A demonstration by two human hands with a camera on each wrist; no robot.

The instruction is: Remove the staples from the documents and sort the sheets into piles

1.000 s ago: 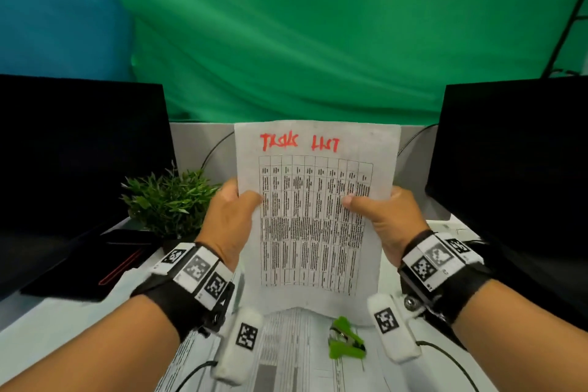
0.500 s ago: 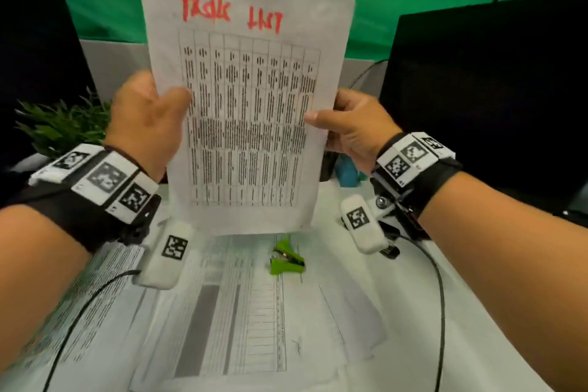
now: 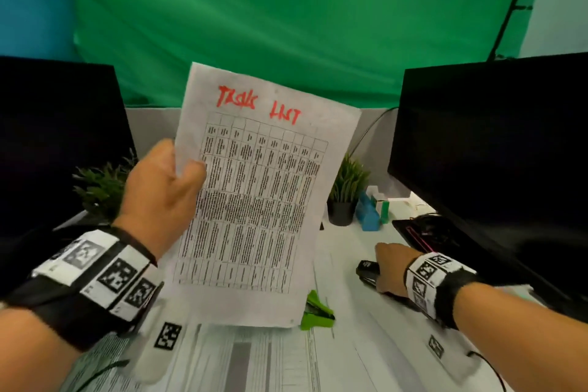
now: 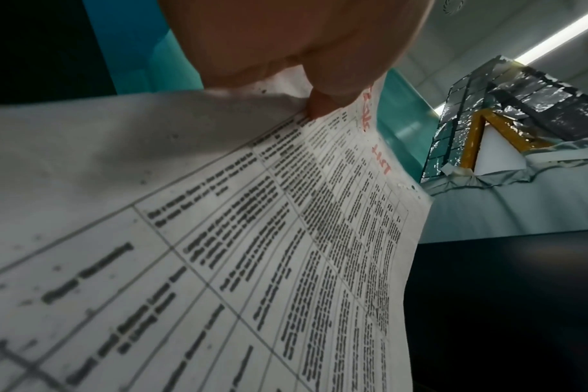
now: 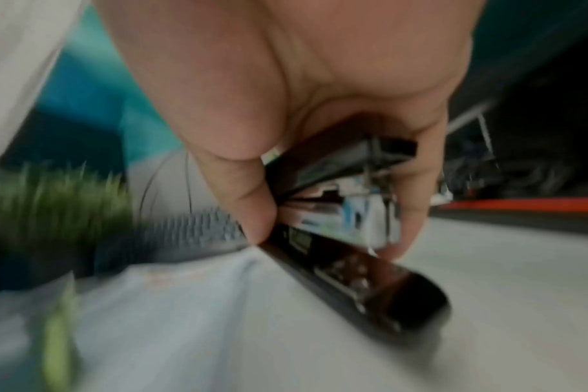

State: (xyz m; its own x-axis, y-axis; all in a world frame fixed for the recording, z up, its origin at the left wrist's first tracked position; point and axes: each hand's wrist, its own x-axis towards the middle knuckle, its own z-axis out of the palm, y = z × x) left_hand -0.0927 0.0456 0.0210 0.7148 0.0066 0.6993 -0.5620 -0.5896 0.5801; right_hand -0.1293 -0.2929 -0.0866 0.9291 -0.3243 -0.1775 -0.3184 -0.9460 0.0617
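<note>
above the desk, held up in front of the green backdrop (image 3: 286,9), the task list sheet (image 3: 254,200) stands near upright, long axis vertical, top tilted a bit right; red handwriting at the top reads "task list", printed table below too small to read. left hand (image 3: 159,191) pinches its left edge, thumb on the front, fingers behind; in the left wrist view the thumb (image 4: 323,106) presses the paper, corner holes visible near the top right corner, no staple seen there. right hand (image 3: 389,267) is down on the desk to the right, well apart from the sheet, fingers curled round a black stapler (image 5: 336,238), blurred. green staple remover (image 3: 316,312) lies just below the sheet's lower right corner, between the hands, nearer the right hand. more printed sheets (image 3: 254,360) spread flat on the desk under it. judgement: sheet looks already loose and ready for a pile; right hand holds the stapler, not the remover. behind: potted plant (image 3: 346,194), monitor (image 3: 493,143), left monitor (image 3: 57,137)
</note>
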